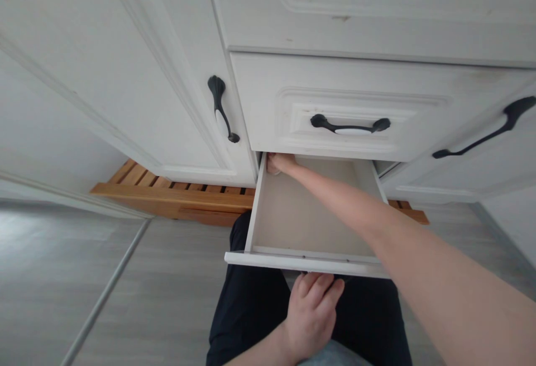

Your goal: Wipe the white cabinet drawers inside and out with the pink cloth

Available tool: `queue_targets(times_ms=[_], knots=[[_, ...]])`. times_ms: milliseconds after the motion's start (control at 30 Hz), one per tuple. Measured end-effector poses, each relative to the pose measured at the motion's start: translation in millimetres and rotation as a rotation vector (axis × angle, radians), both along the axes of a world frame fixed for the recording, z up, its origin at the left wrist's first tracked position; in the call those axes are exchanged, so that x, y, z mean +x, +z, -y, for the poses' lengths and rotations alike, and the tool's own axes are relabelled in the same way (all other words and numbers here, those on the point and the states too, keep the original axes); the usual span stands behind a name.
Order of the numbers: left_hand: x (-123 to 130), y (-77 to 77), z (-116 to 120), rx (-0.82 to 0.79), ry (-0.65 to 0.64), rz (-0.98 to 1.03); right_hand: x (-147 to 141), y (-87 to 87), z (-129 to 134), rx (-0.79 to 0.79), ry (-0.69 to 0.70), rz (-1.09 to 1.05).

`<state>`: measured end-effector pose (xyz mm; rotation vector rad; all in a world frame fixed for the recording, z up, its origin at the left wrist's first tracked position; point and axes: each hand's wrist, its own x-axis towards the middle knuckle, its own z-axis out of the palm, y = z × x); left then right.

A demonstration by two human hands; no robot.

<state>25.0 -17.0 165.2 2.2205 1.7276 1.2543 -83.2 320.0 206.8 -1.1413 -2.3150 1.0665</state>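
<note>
A white drawer is pulled out from the cabinet, its pale bottom showing bare. My left hand is wrapped round the handle on the drawer's front, which it mostly hides. Across the drawer stretches my right arm, and my right hand is in the back left corner. Its fingers are bent beside a small pale object whose kind I cannot make out; whether they grip it is unclear.
Above is a closed drawer with a dark handle. Cabinet doors with dark handles flank it. A slatted wooden platform lies under the cabinet. My legs are below the open drawer.
</note>
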Motion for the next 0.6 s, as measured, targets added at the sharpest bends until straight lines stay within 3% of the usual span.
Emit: queue_targets(times_ms=[267, 600], knots=[[1, -11.6, -1, 0.085, 0.015, 0.026, 33, -2.8, 43, 0.067, 0.158, -0.073], [3, -17.1, 2, 0.062, 0.039, -0.039, 78, 1.2, 139, 0.012, 0.756, -0.18]])
